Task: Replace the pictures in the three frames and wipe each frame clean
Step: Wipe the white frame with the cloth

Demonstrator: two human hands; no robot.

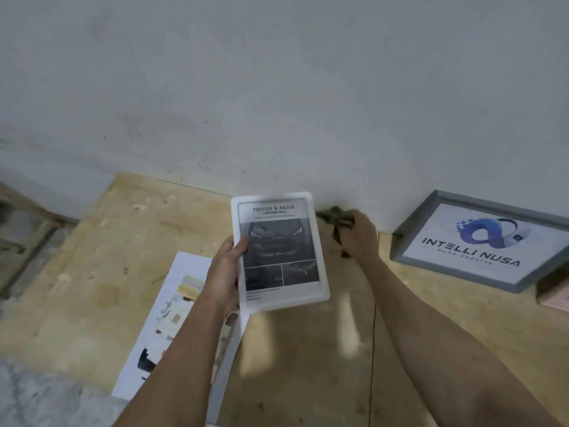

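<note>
My left hand (226,266) grips the left edge of a white frame (280,252), held up above the wooden floor; its picture shows a dark car under the words "TOUGH & AGILE". To its right, my right hand (358,231) is closed on a crumpled dark green cloth (334,220) low by the wall. A grey frame (480,241) with a blue logo picture leans against the wall at the right. A loose printed sheet (172,322) lies on the floor under my left forearm.
The pale wall (277,87) rises right behind the frames. A pinkish object (554,295) shows at the right edge, cut off. Bare plywood floor (92,257) spreads to the left, with patterned tile (46,396) at the lower left.
</note>
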